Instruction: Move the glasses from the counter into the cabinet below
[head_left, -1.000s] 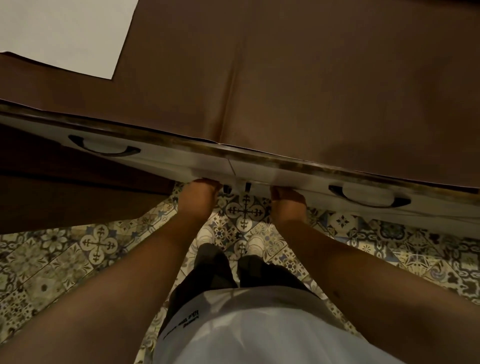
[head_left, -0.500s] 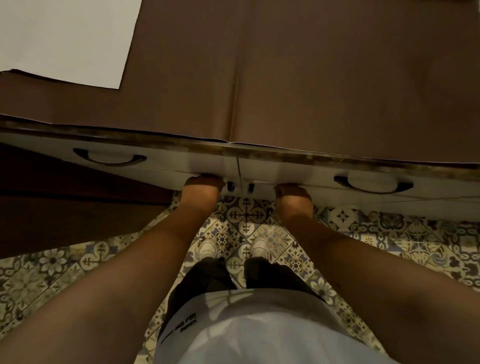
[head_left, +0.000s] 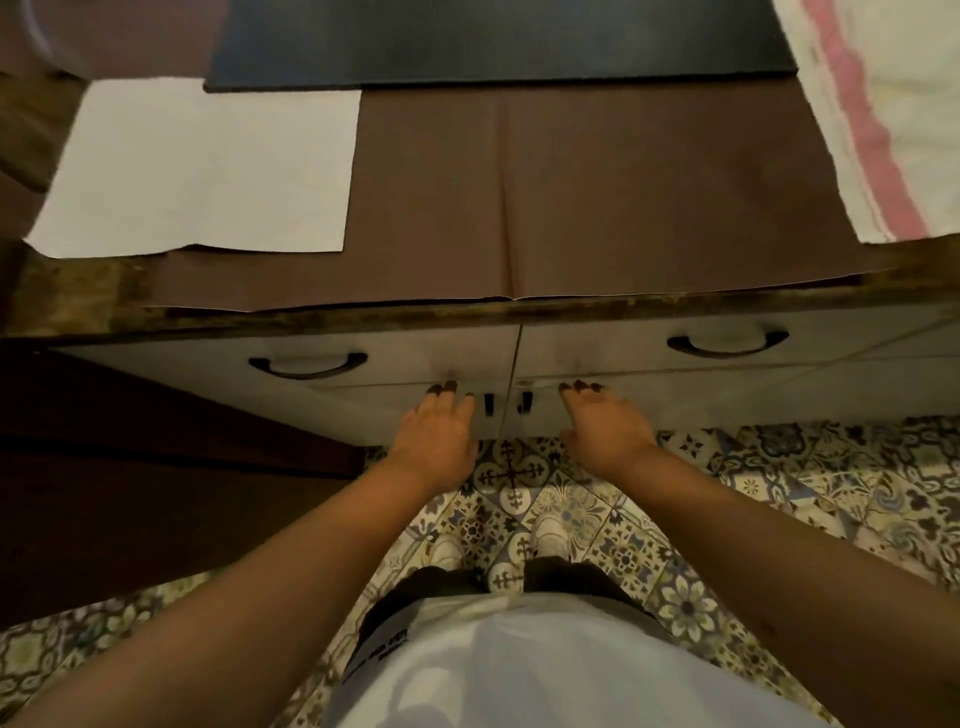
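Note:
No glasses show on the counter in this view. Below its worn front edge sit two pale drawer fronts with dark curved handles, the left handle and the right handle. Under them are two cabinet doors, both closed, with small dark pulls at the centre seam. My left hand rests flat with fingers spread on the left door. My right hand lies the same way on the right door. Neither hand holds anything.
A brown sheet covers the counter, with a white paper at the left, a dark mat at the back and a white cloth with a pink stripe at the right. A dark wooden unit stands left. Patterned floor tiles lie below.
The view has tilted up, showing more of the counter. Both hands were tucked under the drawer edge; now they lie flat against the closed doors with fingers visible.

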